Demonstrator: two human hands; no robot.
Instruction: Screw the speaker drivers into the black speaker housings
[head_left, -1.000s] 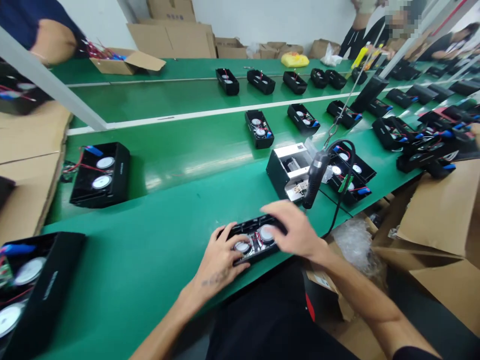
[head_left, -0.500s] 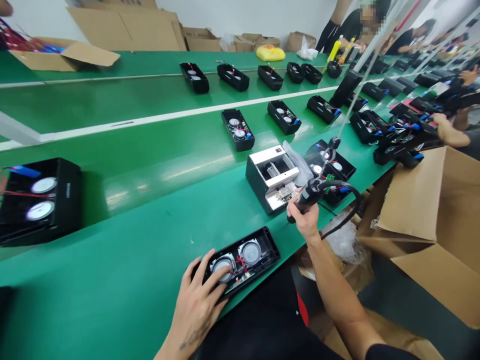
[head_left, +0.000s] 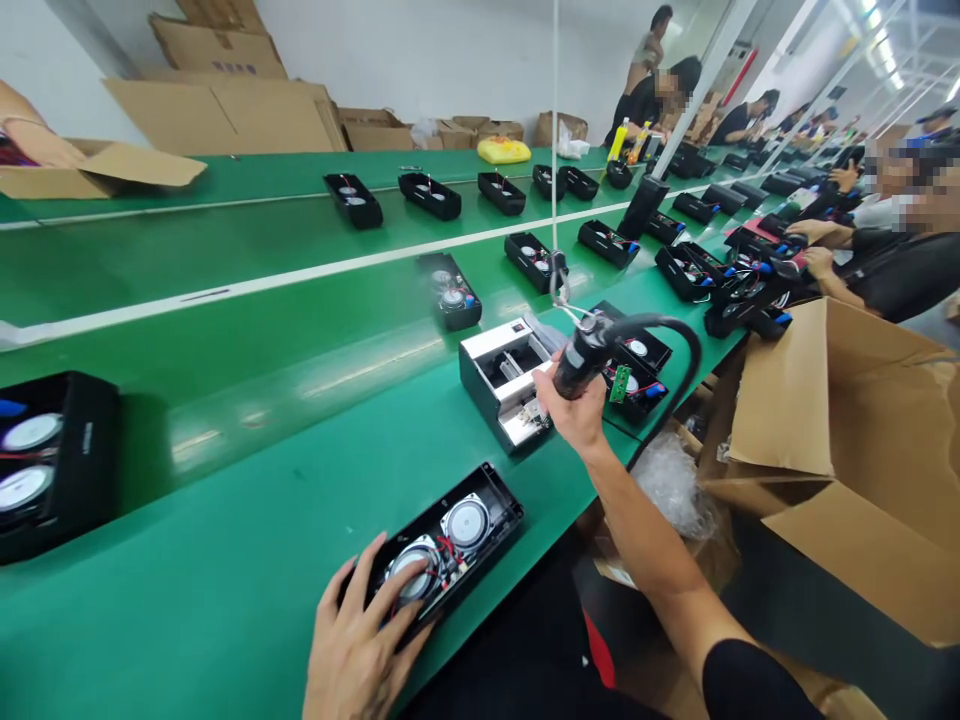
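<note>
My left hand (head_left: pixel 367 632) is wrapped over the left end of a black speaker housing (head_left: pixel 504 498), its fingers reaching onto the nearer of two round speakers. Red wires and part of a circuit board show inside this open housing, which lies tilted at the bench's near edge. My right hand (head_left: pixel 576 412) is closed around a black electric screwdriver (head_left: pixel 581 358) that hangs from a cord. The screwdriver's tip is hidden behind the hand. Just left of that hand stands a white-and-black screw feeder (head_left: pixel 480 385), with a small metal mechanism at its front.
Other open speaker housings (head_left: pixel 352 200) sit along the green conveyor (head_left: pixel 247 350). A large housing (head_left: pixel 82 465) is at the left. Behind my right hand are more housings and a small green circuit board (head_left: pixel 619 384). An open carton (head_left: pixel 787 400) stands at right; co-workers sit beyond.
My view has turned, so most things appear further left. The screwdriver in my right hand has risen relative to the screw feeder. My left hand stays on the housing. Another person's hand now reaches into the far-left carton.
</note>
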